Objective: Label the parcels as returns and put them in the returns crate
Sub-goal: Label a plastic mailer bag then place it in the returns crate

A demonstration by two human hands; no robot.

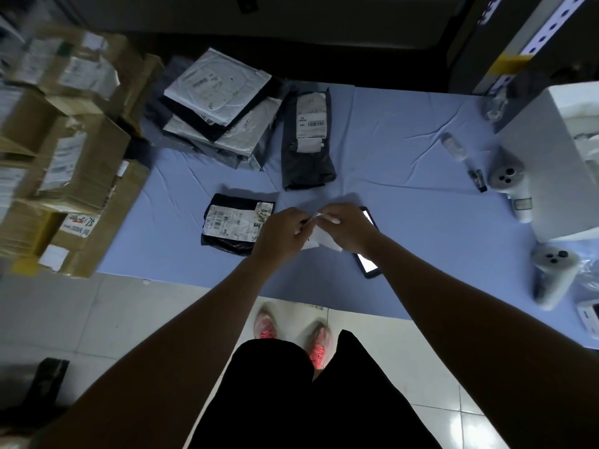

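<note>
Over the table's near middle, my left hand [282, 233] and my right hand [348, 225] meet, both pinching a small white label sheet [319, 233] between the fingertips. Just left of my left hand lies a small black parcel [235, 223] with a crumpled white shipping label. Farther back rests a long black parcel [306, 140] with a white barcode label. A stack of grey and black mailer bags [220, 108] lies at the back left of the table.
The table wears a light blue cloth [421, 196]. A lit phone [368, 254] lies under my right wrist. Cardboard boxes [71, 163] pile up at the left edge. A white box [557, 163], handheld scanners [507, 175] and a marker [479, 179] sit at right.
</note>
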